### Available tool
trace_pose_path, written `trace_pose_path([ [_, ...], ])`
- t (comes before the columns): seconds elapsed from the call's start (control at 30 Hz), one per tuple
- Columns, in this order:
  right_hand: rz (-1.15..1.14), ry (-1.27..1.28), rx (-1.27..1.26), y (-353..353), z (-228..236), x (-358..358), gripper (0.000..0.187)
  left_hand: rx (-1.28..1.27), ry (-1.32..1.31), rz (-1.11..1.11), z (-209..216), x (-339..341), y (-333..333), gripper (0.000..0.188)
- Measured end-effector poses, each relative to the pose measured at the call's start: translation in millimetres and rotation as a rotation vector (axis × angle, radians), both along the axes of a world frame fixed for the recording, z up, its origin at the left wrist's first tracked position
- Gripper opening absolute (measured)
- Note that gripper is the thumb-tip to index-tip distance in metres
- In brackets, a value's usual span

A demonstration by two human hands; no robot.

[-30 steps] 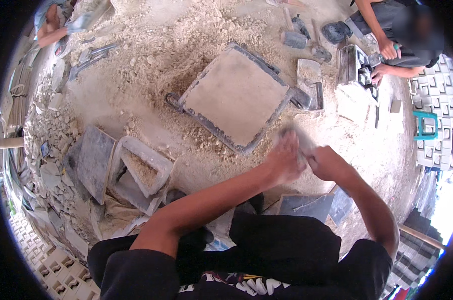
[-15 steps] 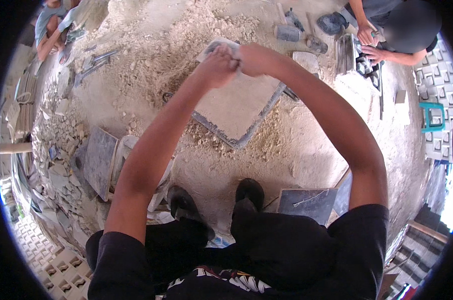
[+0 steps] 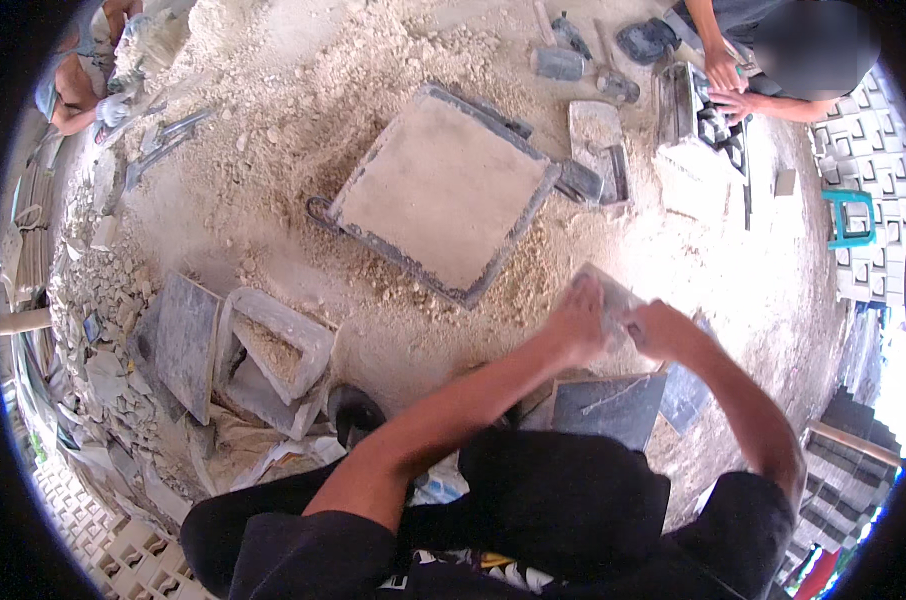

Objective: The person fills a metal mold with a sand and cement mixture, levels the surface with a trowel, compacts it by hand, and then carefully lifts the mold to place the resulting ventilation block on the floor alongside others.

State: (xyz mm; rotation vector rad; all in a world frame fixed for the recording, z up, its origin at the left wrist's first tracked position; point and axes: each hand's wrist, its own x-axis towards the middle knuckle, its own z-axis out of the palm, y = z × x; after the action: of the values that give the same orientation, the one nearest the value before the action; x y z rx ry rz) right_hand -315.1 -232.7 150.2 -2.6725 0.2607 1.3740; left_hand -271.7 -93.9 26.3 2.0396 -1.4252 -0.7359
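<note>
A square dark-rimmed mould (image 3: 538,215), packed level with pale powder (image 3: 443,190), lies on the dusty ground ahead of me. To the right of its near corner, both my hands grip a small flat greyish plate (image 3: 613,290), smeared by motion, so its exact kind is unclear. My left hand (image 3: 578,322) is closed on the plate's left side. My right hand (image 3: 661,330) is closed at its right side. Both hands are apart from the mould. A metal loop handle (image 3: 319,212) sticks out at the mould's left corner.
Loose pale powder (image 3: 373,85) is heaped behind the mould. Mallets (image 3: 560,64) and a shallow tray (image 3: 595,130) lie to the right. A co-worker's hands (image 3: 728,88) work at a metal mould box (image 3: 678,105). Near my feet are dark plates (image 3: 608,408) and a grey frame (image 3: 308,340).
Both hands have left the mould's far corner and come back toward me and to the right, the flat plate with them. The mould's whole surface now shows.
</note>
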Motion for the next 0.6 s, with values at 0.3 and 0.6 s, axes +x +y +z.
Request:
trace_pose_path([
  [0.3, 0.149, -0.715, 0.212, 85.3, 17.4, 156.2, 0.024, 0.078, -0.560, 0.072, 89.4, 194.0, 97.0, 0.042],
  [0.6, 0.212, -0.546, 0.296, 105.4, -34.1, 145.1, 0.036, 0.139, -0.352, 0.097, 37.6, 172.3, 127.6, 0.061],
])
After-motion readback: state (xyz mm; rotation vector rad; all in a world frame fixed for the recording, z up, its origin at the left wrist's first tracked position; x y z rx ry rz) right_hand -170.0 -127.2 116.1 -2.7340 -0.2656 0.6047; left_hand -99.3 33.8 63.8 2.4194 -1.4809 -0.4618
